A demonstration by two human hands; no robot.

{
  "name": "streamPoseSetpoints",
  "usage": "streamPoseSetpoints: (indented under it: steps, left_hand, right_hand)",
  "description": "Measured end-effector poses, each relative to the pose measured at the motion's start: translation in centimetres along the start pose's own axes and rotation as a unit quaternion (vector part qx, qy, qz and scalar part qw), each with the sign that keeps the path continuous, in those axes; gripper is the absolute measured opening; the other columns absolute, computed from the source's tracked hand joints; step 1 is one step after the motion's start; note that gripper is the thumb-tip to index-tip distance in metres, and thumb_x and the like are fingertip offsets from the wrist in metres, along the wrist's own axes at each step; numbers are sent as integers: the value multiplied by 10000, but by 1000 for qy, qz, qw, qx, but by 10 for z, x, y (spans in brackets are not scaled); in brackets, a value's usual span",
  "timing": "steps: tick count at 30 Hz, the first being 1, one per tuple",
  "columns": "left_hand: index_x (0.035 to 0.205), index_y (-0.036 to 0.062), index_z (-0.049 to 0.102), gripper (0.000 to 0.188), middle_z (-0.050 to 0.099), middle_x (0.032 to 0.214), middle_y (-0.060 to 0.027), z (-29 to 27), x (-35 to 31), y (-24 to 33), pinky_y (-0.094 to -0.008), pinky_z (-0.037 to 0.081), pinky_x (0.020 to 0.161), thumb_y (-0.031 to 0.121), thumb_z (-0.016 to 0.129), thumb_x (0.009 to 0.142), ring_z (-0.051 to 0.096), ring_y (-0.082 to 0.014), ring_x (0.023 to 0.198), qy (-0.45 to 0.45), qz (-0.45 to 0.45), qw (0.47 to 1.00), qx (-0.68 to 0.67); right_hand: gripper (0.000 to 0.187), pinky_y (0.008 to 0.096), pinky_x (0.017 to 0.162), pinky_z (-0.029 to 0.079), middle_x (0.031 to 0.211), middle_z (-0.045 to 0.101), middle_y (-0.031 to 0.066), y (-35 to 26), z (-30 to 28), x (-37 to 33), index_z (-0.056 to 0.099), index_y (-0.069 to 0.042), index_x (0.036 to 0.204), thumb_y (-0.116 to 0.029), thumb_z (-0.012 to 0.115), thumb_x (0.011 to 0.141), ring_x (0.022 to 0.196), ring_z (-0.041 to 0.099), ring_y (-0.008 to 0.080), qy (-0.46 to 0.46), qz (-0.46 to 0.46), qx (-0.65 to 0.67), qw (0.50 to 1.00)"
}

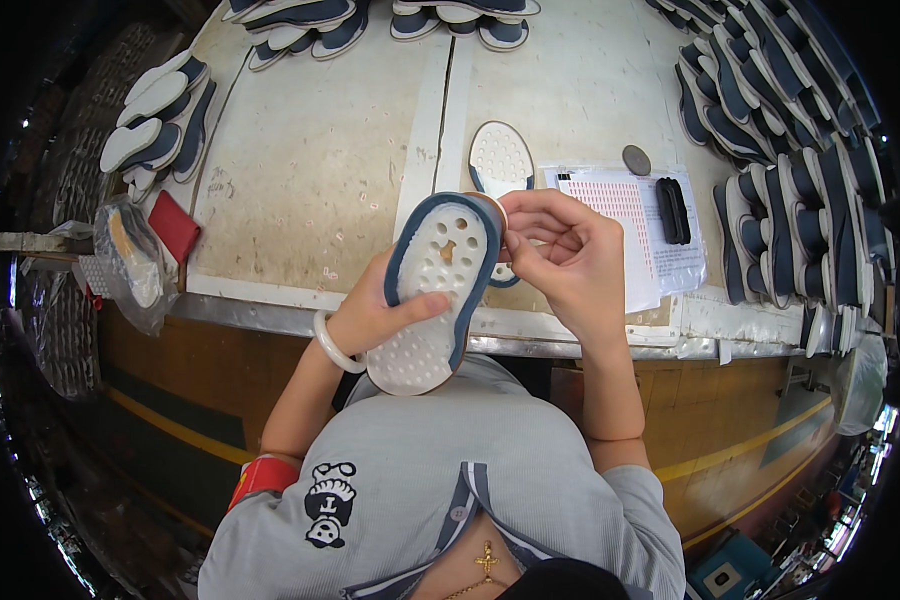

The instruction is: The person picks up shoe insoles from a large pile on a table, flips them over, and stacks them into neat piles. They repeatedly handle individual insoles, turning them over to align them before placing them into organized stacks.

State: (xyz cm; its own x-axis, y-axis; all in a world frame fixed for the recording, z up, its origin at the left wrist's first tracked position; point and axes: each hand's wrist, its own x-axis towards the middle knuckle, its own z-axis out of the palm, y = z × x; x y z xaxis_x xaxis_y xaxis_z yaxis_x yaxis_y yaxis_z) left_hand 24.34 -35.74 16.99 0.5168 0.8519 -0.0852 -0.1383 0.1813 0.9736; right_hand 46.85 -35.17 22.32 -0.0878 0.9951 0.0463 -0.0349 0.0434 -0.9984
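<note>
A shoe sole point(415, 345) with a white, dimpled inner face and a navy rim is tilted up in front of my chest, over the table's near edge. My left hand point(375, 310) grips it from the left side, the thumb lying across the white face. At the sole's upper right edge, my right hand point(568, 250) has its fingers curled and its thumb and fingertips drawn together. Whether something small is pinched there I cannot make out. Just behind lies another sole point(501, 158) on the table, partly covered by the held sole and my right hand.
On the worn table point(320, 170), a sheet of small red labels point(610, 215) and a black oblong case point(673, 211) rest on papers, near a grey disc point(636, 159). Stacked soles point(800, 225) line the right; more soles point(160, 125) stand left, beside a bagged sole point(135, 260).
</note>
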Motion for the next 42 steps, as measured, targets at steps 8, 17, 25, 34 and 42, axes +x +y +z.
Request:
streamPoseSetpoints:
  steps: [8,17,25,34,42]
  left_hand:
    - [1344,-22,515,621,643,1222,-111,2,-1,1,-327,481,982,215,786,839,603,-179,1111,24,-27,997,66]
    - [1242,-1,580,580,683,1068,-89,-3,9,1,-306,489,900,240,837,782,621,-151,1004,-40,-41,980,192]
    - [1269,-28,579,565,704,1055,-107,4,22,-14,-306,522,869,251,805,832,645,-153,971,-35,-70,987,142]
    - [1242,-43,597,465,693,1099,-91,0,31,-19,-292,532,857,226,754,897,643,-132,959,-20,-104,994,30]
    - [1244,-48,596,490,690,1108,-94,7,29,-24,-286,537,843,272,748,905,646,-134,958,-17,-98,995,26]
  right_hand:
    - [289,256,774,613,993,723,149,7,-5,-5,653,95,1141,82,650,853,929,708,150,-11,20,-36,999]
    - [239,254,750,608,922,739,138,20,-12,-23,690,74,1076,4,708,847,850,724,141,3,41,-91,995]
    - [277,325,811,593,1033,748,89,59,-71,-22,706,9,1121,-27,714,846,970,717,158,27,-11,-182,983]
    - [287,387,967,524,1187,710,121,108,-174,23,730,-35,1131,-120,718,856,1124,650,304,-7,-114,-533,838]
    - [237,367,879,568,1172,720,74,114,-191,37,748,-54,1070,-155,700,861,1066,669,277,-88,-208,-612,758]
